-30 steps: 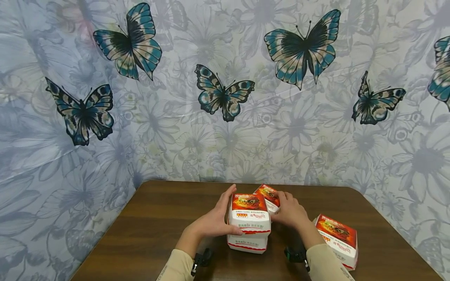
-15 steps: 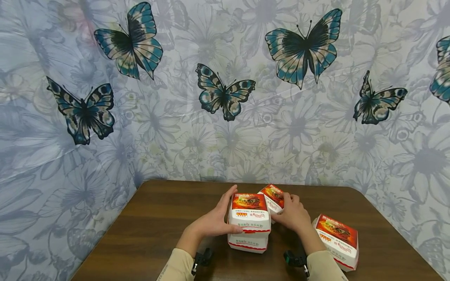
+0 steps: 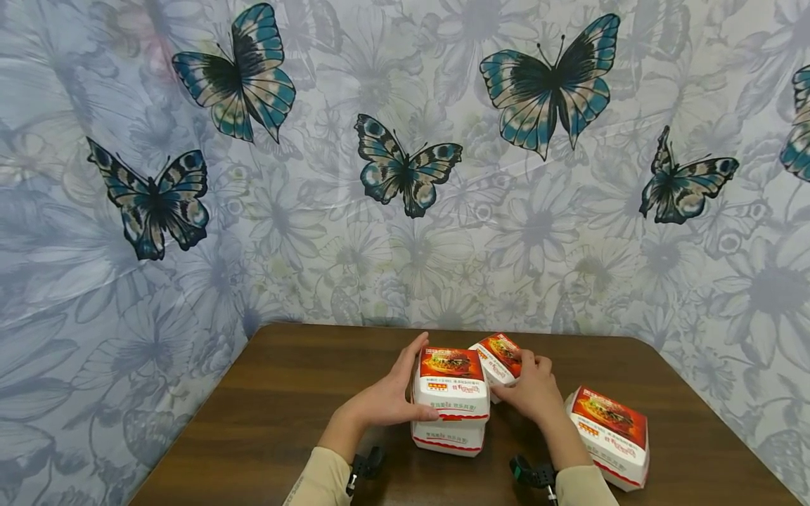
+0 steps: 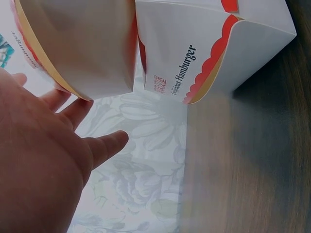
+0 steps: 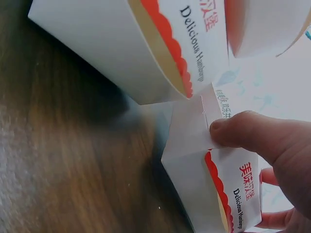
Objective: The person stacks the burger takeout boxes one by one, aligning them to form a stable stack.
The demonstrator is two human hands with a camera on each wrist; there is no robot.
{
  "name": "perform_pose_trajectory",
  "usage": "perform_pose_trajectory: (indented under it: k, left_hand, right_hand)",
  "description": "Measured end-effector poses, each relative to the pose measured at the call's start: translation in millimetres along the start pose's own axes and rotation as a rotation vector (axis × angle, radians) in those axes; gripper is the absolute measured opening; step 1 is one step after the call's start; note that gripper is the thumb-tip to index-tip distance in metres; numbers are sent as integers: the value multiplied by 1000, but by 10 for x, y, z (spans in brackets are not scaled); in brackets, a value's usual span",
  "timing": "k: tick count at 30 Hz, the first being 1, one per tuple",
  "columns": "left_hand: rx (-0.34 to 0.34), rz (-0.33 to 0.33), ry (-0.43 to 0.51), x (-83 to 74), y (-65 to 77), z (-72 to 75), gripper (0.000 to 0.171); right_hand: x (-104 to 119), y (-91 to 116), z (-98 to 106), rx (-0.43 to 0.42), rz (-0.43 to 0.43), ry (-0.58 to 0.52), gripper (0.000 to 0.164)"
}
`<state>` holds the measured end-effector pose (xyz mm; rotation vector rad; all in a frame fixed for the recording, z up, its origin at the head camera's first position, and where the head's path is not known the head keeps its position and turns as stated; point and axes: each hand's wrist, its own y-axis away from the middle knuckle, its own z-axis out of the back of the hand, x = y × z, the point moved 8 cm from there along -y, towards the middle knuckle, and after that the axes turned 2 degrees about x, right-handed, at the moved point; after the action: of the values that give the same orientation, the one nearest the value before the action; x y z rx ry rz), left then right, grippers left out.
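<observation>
Two white hamburger boxes with red tops stand stacked near the table's middle: an upper box (image 3: 451, 383) on a lower box (image 3: 448, 437). My left hand (image 3: 382, 397) rests against the upper box's left side, thumb on its front and fingers fairly straight. In the left wrist view, some fingertips touch that box's edge while one finger extends clear of it. Just behind and right of the stack is a tilted hamburger box (image 3: 496, 355). My right hand (image 3: 531, 393) grips it, thumb on the near face (image 5: 192, 131) and other fingers round its far side, partly hidden.
Another hamburger box (image 3: 610, 432) sits on the brown wooden table (image 3: 304, 393), right of my right forearm. Black wrist straps (image 3: 363, 467) are on both wrists. Behind the table's far edge hangs a butterfly-patterned wall covering (image 3: 405, 267).
My right hand has moved slightly right, carrying the rear hamburger box along and away from the stack. My left hand and the two stacked boxes have stayed nearly still.
</observation>
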<state>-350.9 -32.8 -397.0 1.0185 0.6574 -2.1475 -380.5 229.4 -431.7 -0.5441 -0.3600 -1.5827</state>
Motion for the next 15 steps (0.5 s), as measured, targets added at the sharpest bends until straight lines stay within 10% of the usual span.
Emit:
perform_pose_trajectory:
  k: [15]
  left_hand:
    - [-8, 37, 15, 11, -3, 12, 116]
  right_hand:
    - [9, 121, 374, -99, 19, -151, 88]
